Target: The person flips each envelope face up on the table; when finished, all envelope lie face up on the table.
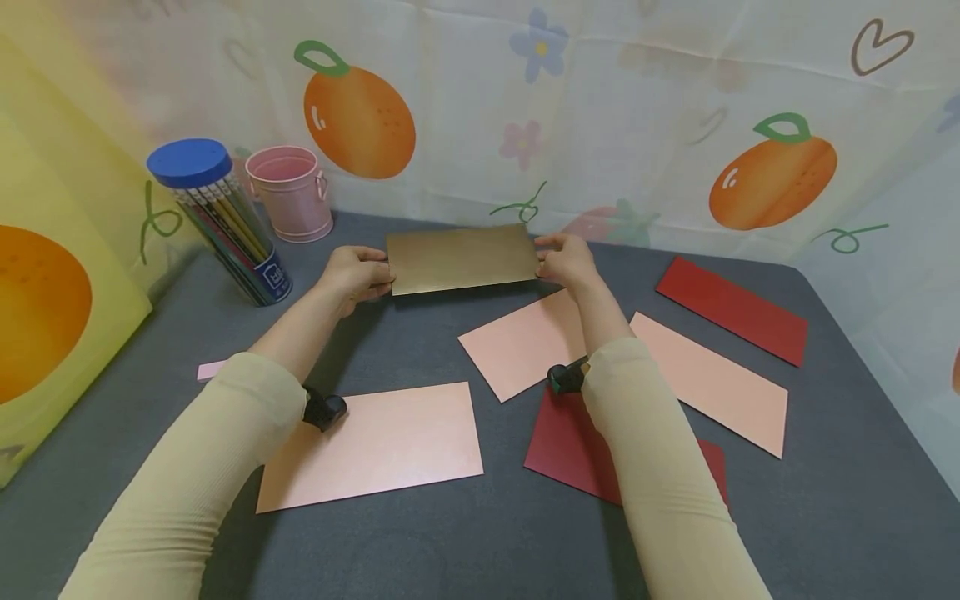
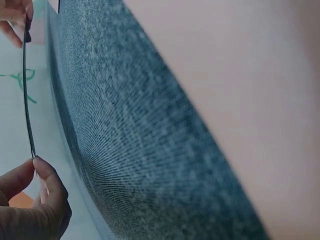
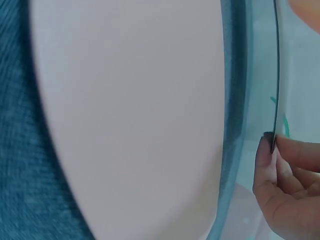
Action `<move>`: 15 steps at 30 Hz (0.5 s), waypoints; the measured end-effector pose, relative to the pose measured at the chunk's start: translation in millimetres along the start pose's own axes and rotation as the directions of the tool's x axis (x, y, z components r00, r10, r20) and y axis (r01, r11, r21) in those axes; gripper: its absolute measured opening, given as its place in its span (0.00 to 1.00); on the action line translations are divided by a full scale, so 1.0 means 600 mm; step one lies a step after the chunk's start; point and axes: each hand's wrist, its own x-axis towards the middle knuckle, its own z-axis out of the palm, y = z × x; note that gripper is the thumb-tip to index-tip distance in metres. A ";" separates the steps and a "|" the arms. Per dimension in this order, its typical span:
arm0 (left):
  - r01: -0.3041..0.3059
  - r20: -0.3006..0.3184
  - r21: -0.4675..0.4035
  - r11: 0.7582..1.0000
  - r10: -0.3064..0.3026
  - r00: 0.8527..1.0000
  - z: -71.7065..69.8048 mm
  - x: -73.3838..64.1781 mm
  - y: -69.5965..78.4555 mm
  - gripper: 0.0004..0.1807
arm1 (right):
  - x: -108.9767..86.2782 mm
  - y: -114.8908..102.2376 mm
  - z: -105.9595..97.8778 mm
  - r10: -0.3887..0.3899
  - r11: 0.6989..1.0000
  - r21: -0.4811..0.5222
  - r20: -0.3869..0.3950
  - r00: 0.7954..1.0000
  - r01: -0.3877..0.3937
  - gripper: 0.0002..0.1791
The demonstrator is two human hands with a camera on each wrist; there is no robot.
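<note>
Lying nearest on the grey desk (image 1: 450, 542), a pale pink card (image 1: 375, 446) sits flat under the left forearm, with a dark red card (image 1: 566, 446) beside it, partly covered by the right sleeve. Further in, two more pink cards (image 1: 521, 346) (image 1: 712, 379) flank the right arm, another dark red card (image 1: 731, 310) lies toward the right edge, and a small pink slip (image 1: 212, 369) lies at the left. Beyond them, both hands hold a gold card (image 1: 461, 258) by its short ends, lifted off the desk near the far edge. The left hand (image 1: 358, 273) pinches its left end between thumb and curled fingers; the right hand (image 1: 566, 260) pinches the right end the same way. Each wrist view shows the gold card edge-on as a thin dark line (image 2: 27, 100) (image 3: 275, 75) bowed slightly between the fingertips. The step in hand appears to be picking up and squaring the gold card. Any next move, whether folding or setting it down, would call for an even grip at both ends so that the sheet does not buckle. At the back left stand a tub of pencils with a blue lid (image 1: 213, 217) and a pink bucket (image 1: 291, 193), against a fruit-print backdrop (image 1: 675, 100).
</note>
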 end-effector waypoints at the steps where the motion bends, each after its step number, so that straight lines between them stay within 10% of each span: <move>1: -0.002 0.002 0.005 1.000 0.002 1.000 0.000 0.000 0.000 0.33 | 0.000 -0.001 -0.002 -0.002 1.000 0.012 0.000 1.000 0.002 0.32; 15: -0.061 -0.017 0.018 0.998 0.061 0.998 -0.005 -0.002 0.008 0.15 | 0.000 -0.009 -0.008 0.019 0.993 0.118 -0.029 0.999 -0.016 0.25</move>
